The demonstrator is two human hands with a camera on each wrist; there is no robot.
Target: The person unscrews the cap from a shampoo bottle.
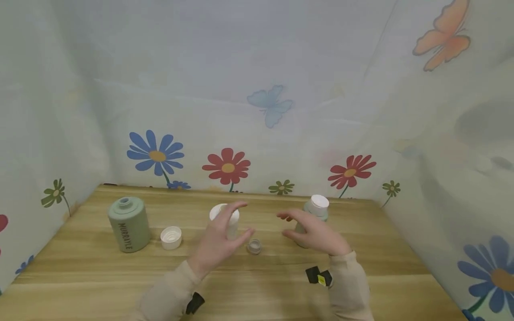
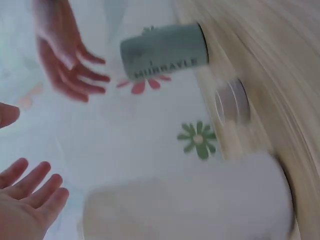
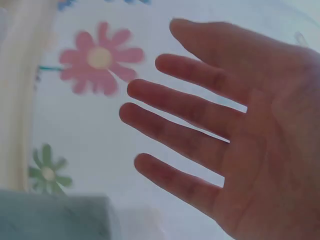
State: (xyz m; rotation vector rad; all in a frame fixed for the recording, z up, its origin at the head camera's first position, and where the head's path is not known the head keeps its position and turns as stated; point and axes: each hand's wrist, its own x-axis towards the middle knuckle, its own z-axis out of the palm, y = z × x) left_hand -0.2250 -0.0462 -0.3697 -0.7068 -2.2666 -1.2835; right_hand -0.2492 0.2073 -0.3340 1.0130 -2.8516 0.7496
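My left hand [image 1: 217, 243] hovers empty beside a white cylindrical container [image 1: 231, 227], its thumb and fingers spread apart. The same white container [image 2: 195, 200] fills the bottom of the left wrist view. My right hand [image 1: 315, 229] is raised in front of a sage-green canister [image 1: 322, 217] topped by a white cap [image 1: 320, 201]. In the right wrist view the fingers [image 3: 175, 127] are extended and apart, holding nothing. Between the hands sits a small translucent cap [image 1: 254, 246]. That green canister [image 2: 165, 50] shows MURRAYLE lettering in the left wrist view.
Far left on the wooden table [image 1: 257, 294] stands another green canister [image 1: 129, 225], uncapped, with a narrow neck. A white screw cap [image 1: 171, 237] lies beside it, inside facing up. Behind the table hangs a white curtain [image 1: 201, 111] printed with flowers and butterflies.
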